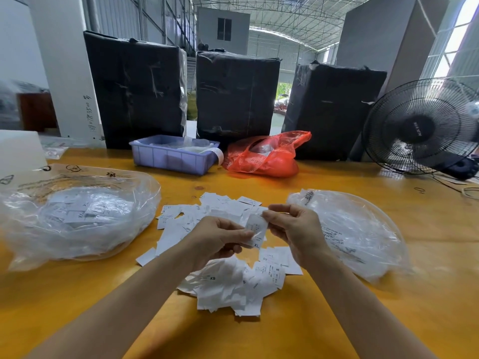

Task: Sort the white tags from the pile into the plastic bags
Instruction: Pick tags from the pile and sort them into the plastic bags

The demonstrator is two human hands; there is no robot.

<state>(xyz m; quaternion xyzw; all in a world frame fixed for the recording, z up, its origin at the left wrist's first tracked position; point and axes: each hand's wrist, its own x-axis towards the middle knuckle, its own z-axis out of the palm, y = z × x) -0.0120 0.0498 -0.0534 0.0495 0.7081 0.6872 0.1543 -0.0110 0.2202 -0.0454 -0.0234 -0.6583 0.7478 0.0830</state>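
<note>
Glossy yellow wooden tabletop (363,294). Three tall black plastic-wrapped bales (236,97) along its far edge, black cage fan (420,125) at right. White pillar (64,68) left. Daylit warehouse hall behind, arched metal truss roof (282,14), windows at right.

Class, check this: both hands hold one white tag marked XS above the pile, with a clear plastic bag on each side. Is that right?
One detail is wrong. The head view shows the tag pinched between the left hand and right hand reads XL, not XS. It is above the pile, between the left bag and right bag.
</note>
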